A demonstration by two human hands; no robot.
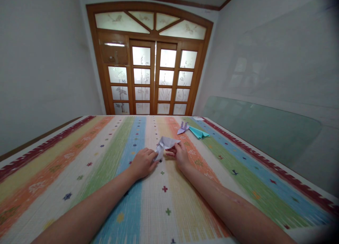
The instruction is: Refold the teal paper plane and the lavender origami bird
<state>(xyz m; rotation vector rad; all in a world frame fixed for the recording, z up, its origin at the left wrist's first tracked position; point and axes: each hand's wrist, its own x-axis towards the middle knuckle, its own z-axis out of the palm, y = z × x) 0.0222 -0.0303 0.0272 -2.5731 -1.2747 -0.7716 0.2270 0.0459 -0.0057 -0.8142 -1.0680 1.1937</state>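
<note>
A pale lavender sheet of folded paper [167, 143] is held between my two hands, a little above the striped tablecloth. My left hand [144, 162] pinches its lower left side, the fingers curled and partly hiding the edge. On the right, my right hand [180, 154] grips the paper's right corner between thumb and fingers. Creases and a raised flap show in the paper's middle. Beyond my right hand lie a small purple folded-paper piece [182, 128] with two upright points and a turquoise paper plane [198, 132], close beside each other.
The table wears a colourful striped tablecloth [106, 187]. A small white piece [198, 119] lies near the far right edge. Along the right wall leans a greenish glass panel [259, 127]. Wooden doors with glass panes [155, 74] stand beyond the table.
</note>
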